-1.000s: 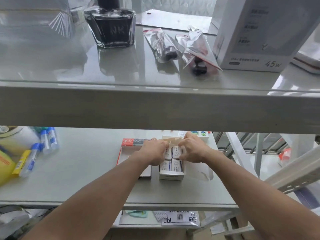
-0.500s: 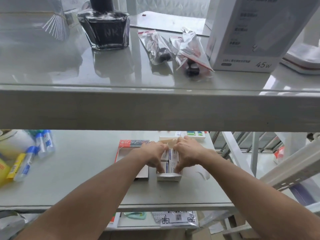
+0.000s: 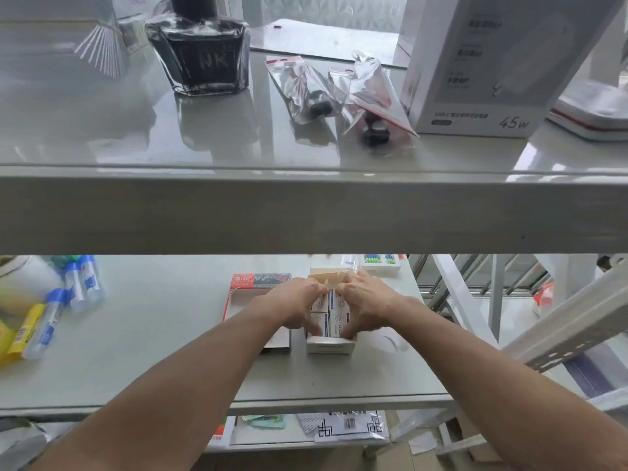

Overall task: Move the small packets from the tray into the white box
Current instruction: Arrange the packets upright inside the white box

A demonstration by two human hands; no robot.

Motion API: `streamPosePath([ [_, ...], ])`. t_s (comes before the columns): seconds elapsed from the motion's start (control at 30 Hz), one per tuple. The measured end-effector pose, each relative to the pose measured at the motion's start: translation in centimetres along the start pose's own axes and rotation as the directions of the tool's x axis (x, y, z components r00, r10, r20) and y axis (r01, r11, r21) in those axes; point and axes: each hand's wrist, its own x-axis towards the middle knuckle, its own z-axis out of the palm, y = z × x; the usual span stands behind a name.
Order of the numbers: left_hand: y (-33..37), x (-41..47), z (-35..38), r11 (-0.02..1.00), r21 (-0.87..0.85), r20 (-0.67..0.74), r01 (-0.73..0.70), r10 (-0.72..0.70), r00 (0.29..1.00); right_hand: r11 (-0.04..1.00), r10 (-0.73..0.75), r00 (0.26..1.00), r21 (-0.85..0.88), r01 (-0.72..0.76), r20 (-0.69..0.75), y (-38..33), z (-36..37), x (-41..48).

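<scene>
Forearms reach up from the bottom of the frame; the left hand [image 3: 299, 305] and right hand [image 3: 365, 307] press narrowly around the small packets [image 3: 331, 311] already standing in the white box [image 3: 329, 345] at centre (seating them, likely). Next, probably, closing the flap; the tray [image 3: 243, 300] lies just left, apparently emptied.

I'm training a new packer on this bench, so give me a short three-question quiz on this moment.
1. True or false: both hands are on the small packets in the white box.
2. The red-edged tray lies on which side of the white box: A the person's left, B the person's right, C behind it?
3. Which dark item stands on the upper shelf?

Key: 1 true, the left hand and right hand press in from either side. 2 A. 3 the ink bottle.
</scene>
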Motion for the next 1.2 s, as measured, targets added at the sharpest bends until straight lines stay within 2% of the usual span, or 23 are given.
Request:
streamPosePath([
  [0.43,0.2,-0.2,0.1,0.999,-0.047,-0.019,0.01,-0.011,1.0,0.999,0.0,1.0,0.051,-0.001,0.005,0.1,-0.1,0.5],
  [0.67,0.7,-0.2,-0.5,1.0,0.007,0.047,-0.001,0.0,0.999,0.998,0.006,1.0,0.056,-0.006,-0.005,0.0,0.0,0.4],
  [0.87,1.1,-0.4,-0.3,0.998,0.061,-0.001,-0.017,0.017,1.0,0.998,0.007,1.0,0.063,-0.006,-0.014,0.0,0.1,0.4],
  [1.2,1.1,-1.0,-0.5,0.999,0.024,-0.037,-0.029,0.03,0.999,0.998,0.0,1.0,0.057,0.0,-0.003,0.3,0.4,0.8],
])
